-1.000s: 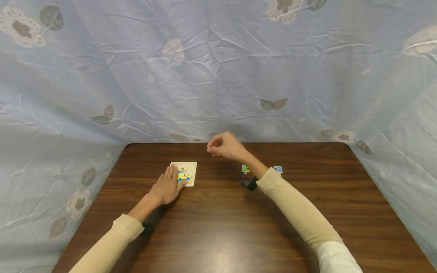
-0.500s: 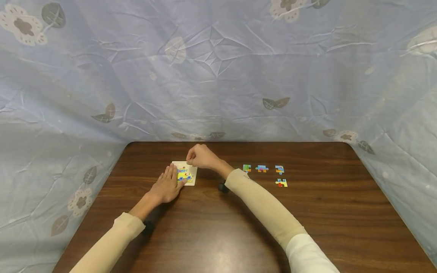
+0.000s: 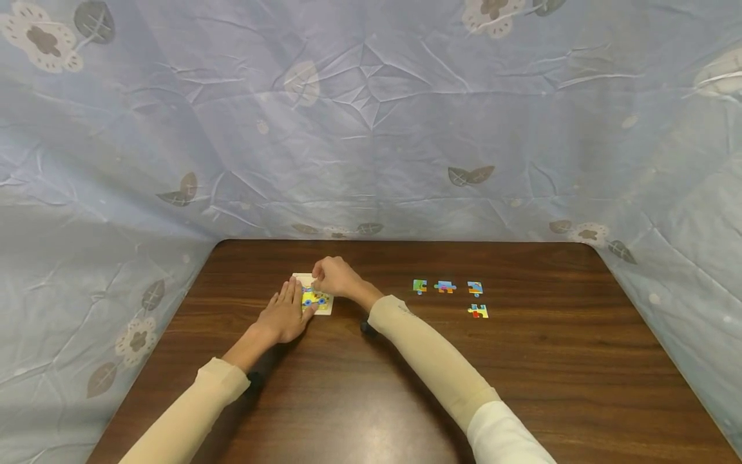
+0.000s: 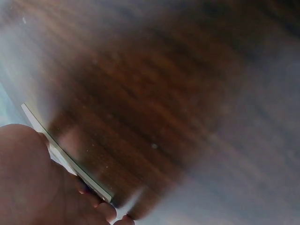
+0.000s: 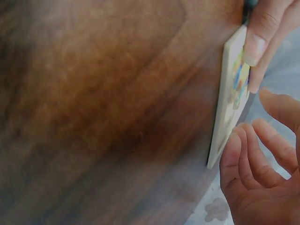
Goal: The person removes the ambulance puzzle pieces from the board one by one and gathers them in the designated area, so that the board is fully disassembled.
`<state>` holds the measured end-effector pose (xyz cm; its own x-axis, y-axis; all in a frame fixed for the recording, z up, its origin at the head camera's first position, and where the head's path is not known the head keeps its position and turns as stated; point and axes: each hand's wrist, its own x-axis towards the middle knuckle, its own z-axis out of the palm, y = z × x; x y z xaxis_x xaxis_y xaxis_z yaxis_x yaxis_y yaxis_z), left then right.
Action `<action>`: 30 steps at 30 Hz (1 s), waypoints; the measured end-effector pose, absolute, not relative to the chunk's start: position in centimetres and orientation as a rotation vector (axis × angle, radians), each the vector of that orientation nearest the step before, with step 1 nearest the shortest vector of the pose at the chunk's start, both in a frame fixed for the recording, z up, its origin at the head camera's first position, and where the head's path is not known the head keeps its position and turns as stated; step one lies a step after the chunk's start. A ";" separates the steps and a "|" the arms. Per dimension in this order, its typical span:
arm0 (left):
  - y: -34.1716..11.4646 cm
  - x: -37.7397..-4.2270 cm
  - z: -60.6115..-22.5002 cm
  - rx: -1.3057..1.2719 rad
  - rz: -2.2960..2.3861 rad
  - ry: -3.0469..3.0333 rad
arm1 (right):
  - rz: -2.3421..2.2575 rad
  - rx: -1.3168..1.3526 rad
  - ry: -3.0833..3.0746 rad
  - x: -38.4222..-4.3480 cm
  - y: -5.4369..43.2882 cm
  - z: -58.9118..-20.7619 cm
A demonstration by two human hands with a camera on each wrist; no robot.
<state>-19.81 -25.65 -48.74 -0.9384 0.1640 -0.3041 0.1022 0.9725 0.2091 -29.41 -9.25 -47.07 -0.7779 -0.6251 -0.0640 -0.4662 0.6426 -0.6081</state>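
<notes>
A pale, square puzzle board (image 3: pixel 304 276) with a yellow vehicle picture lies near the table's back left. My left hand (image 3: pixel 281 316) rests flat across its left side, fingers outstretched and thumb along the front edge. From the right, my right hand (image 3: pixel 336 277) reaches over the board's upper right part with fingers bent and thumb near them. The right wrist view shows these curled fingers (image 5: pixel 229 154) beside the board (image 5: pixel 227 70), a gap between thumb and fingers. Whether they pinch a piece is hidden. In the left wrist view the board (image 4: pixel 70 161) appears edge-on under the palm.
To the right lie several loose jigsaw pieces: a green one (image 3: pixel 419 286), a blue and pink one (image 3: pixel 445 287), a blue one (image 3: pixel 475 288) and a yellow and red one (image 3: pixel 478 311). A patterned cloth (image 3: pixel 371 161) hangs behind the wooden table (image 3: pixel 371 386).
My right hand has come left and down from above the middle of the table to the board, uncovering the loose pieces. The left hand has stayed on the board.
</notes>
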 end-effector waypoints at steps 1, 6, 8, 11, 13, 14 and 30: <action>-25.7 -19.8 -48.7 0.196 0.268 2.795 | -0.836 -0.877 2.597 -29.3 -9.3 -47.2; -25.8 -19.6 -48.7 0.217 0.253 2.783 | -0.774 -0.868 2.607 -29.0 -9.6 -47.6; -25.8 -19.6 -48.6 0.226 0.251 2.782 | -0.758 -0.856 2.617 -29.0 -9.8 -47.7; -25.8 -19.7 -48.5 0.229 0.250 2.779 | -0.753 -0.818 2.625 -28.9 -9.9 -47.7; -25.8 -19.7 -48.5 0.227 0.250 2.777 | -0.764 -0.802 2.617 -28.9 -10.0 -47.6; -25.7 -19.8 -48.5 0.226 0.249 2.778 | -0.775 -0.797 2.607 -28.8 -10.0 -47.6; -25.6 -19.9 -48.7 0.212 0.218 2.770 | -0.855 -0.756 2.537 -28.9 -10.5 -47.9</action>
<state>-19.86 -25.61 -48.66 -0.9265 0.1737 -0.3337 0.1193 0.9769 0.1772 -28.93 -10.51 -47.86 -0.7933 -0.5877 -0.1592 -0.3715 0.6743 -0.6382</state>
